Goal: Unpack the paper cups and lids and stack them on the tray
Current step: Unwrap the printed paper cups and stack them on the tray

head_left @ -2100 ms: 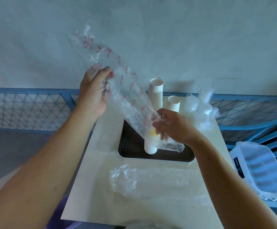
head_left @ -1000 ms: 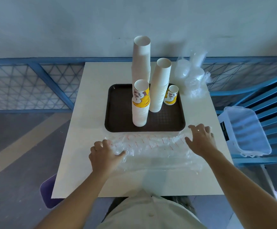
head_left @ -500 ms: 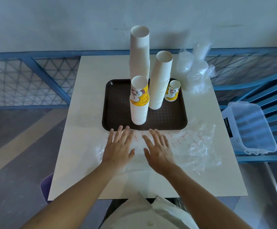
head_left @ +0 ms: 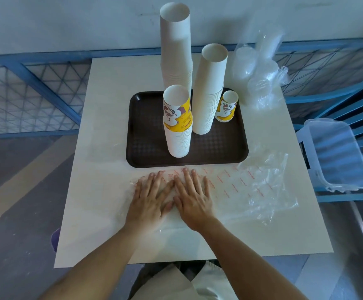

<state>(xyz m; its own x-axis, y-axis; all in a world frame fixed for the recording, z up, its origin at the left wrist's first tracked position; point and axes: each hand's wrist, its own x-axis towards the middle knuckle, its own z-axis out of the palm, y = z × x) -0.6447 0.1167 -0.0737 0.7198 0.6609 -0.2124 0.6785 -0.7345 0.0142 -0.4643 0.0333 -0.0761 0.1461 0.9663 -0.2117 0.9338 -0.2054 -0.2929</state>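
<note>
A dark brown tray (head_left: 148, 135) sits mid-table with three stacks of white paper cups: a tall stack (head_left: 175, 48) at the back, a middle stack (head_left: 209, 89), and a front stack (head_left: 177, 126) topped by a yellow printed cup. One small yellow printed cup (head_left: 227, 107) stands at the tray's right. Clear lids in plastic wrap (head_left: 258, 72) lie behind the tray on the right. An empty clear plastic bag (head_left: 247, 189) with red print lies flat in front of the tray. My left hand (head_left: 150, 200) and my right hand (head_left: 192, 195) press flat on it, side by side, fingers straight.
The white table (head_left: 102, 148) stands against a blue mesh railing (head_left: 35, 92). A clear plastic bin (head_left: 336, 154) rests on a blue chair to the right. A purple object (head_left: 55, 239) peeks out under the table's left front edge.
The bag was held up in both hands, then laid flat in front of the tray. Both hands moved from its ends to the middle and now lie side by side.
</note>
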